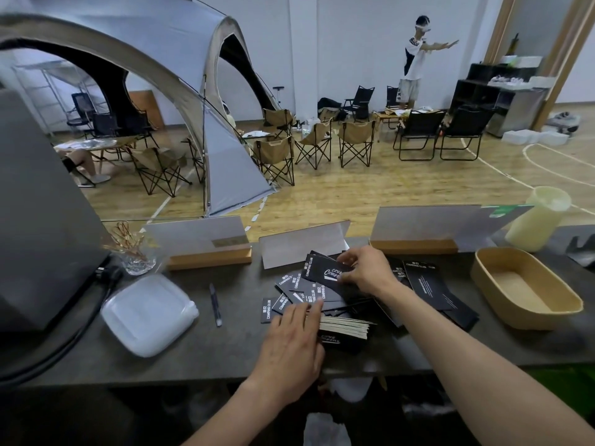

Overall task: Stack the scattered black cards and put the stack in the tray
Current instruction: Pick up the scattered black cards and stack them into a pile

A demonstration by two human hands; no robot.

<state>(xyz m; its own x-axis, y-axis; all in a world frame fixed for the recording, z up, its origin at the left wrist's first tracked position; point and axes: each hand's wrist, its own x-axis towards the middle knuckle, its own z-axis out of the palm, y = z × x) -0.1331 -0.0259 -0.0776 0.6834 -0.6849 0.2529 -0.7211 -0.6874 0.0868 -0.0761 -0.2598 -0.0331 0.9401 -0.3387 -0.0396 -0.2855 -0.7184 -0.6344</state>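
Several black cards (291, 292) with white lettering lie scattered in the middle of the dark counter. A stack of cards (346, 328) with pale edges lies near the front, and my left hand (294, 341) rests on its left end, fingers flat. My right hand (365, 270) pinches a few black cards (325, 272) lifted above the pile. More black cards (431, 284) lie to the right of my right forearm. The tan oval tray (486, 284) stands at the right and holds nothing.
A pen (215, 304) and a clear plastic lid (149, 313) lie to the left. A glass (136, 257) of gold sticks, three sign stands (209, 257) and a pale yellow jug (537, 220) line the counter's far edge. A grey box (42, 214) fills the left.
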